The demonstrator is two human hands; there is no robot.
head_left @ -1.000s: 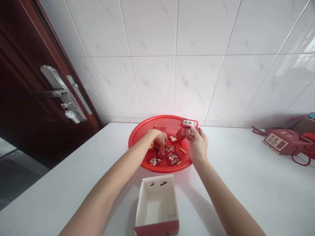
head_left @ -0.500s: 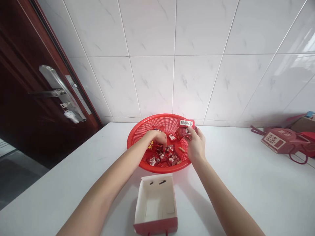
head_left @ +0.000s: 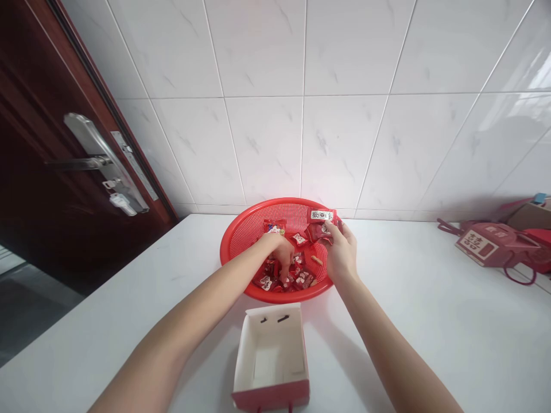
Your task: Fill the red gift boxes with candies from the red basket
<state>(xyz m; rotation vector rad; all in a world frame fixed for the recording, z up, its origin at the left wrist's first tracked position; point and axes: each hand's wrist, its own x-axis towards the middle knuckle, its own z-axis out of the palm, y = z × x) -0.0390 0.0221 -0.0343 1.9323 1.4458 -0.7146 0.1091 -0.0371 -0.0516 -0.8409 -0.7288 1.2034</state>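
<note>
A red mesh basket [head_left: 235,229] stands near the wall and holds several red-wrapped candies [head_left: 305,279]. My left hand [head_left: 283,252] reaches down into it, fingers pointing down among the candies; what they hold, if anything, is hidden. At the basket's right rim, my right hand [head_left: 342,249] is closed on red candy packets [head_left: 322,215], one with a white label. In front of the basket sits an open box [head_left: 275,353], white inside and red outside, with nothing in it.
Closed red boxes with cord handles [head_left: 491,244] stand at the right on the white table [head_left: 413,275]. Behind the table is a tiled wall [head_left: 340,149]. A dark red door [head_left: 38,115] with a metal handle and keys is at the left.
My left hand has shifted slightly right and toward the front of the basket, uncovering a packet behind it. My right hand still holds the packets in nearly the same place.
</note>
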